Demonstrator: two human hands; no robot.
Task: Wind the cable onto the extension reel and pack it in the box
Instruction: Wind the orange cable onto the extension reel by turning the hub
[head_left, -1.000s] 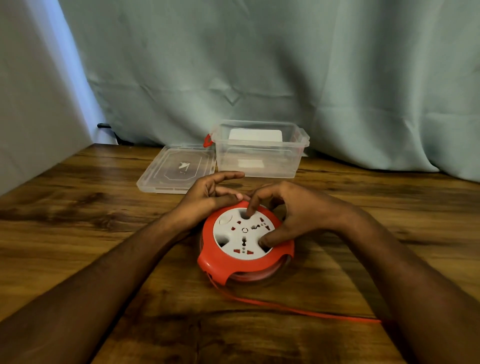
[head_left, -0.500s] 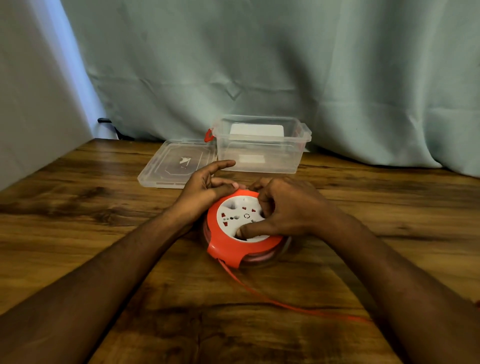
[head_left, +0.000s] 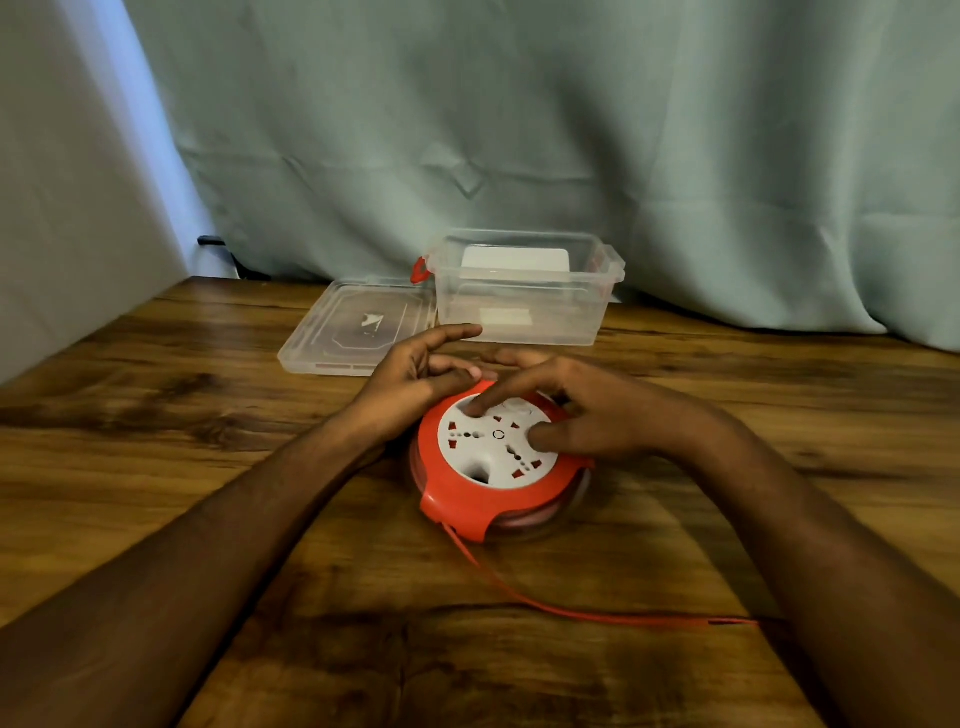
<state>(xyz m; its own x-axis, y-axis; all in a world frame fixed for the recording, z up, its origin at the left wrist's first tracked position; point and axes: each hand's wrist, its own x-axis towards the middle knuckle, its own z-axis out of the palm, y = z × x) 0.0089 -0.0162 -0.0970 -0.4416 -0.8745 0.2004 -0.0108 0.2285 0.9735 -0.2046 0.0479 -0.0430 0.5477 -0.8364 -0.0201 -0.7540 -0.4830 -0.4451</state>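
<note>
At the bottom of the frame I see my two forearms coming in over the wooden tabletop. Between them the orange cable lies loose; it leaves the reel at its near edge and runs to the lower right, where it goes under my right arm. It looks thin, flat and limp, so I judge it will not push. It can only be pulled or rolled in, and it may twist or catch at the slot.

In the middle of the frame is the extension reel, an orange round housing with a white socket plate on top, lying flat. Some turns of cable already show inside its lower rim. It seems hard plastic, smooth and rather light, so I think it will slide on the wood if nobody holds it. My left hand rests against the far left side of the housing, fingers gently bent, index stretched out. My right hand lies over the white plate, with one fingertip pressed in a hollow at its far left and the thumb on its right part, fingers spread. To carry it, I would take the orange rim from both sides.

Further back, in the upper middle, stands the clear box, open, with its lid flat just beside it on the left. It looks thin-walled and easy to shove.
</note>
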